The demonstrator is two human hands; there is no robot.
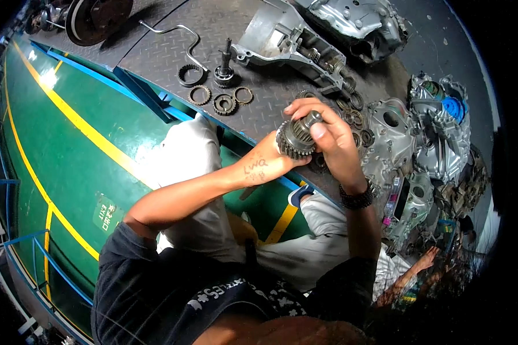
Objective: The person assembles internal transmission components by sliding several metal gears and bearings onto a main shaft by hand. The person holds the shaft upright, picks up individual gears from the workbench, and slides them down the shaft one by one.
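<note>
Both my hands hold a dark metal gear shaft (297,140), a toothed gear with a splined stub, above the near edge of the workbench. My left hand (269,160) is closed round its lower side, with most of the fingers hidden behind the gear. Over the stub end curve the fingers and thumb of my right hand (341,142), gripping it from the right. On the bench beyond stand an upright splined shaft (225,66) and a dark toothed ring (190,75). Two brass-coloured rings (200,95) and a small dark gear (224,104) lie close by.
An open aluminium gearbox housing (270,35) sits at the back of the checkered steel bench (155,49). More housings (437,123) and loose gears crowd the right side. A bent metal rod (184,27) lies farther left. Another person's hand (426,260) reaches in at lower right.
</note>
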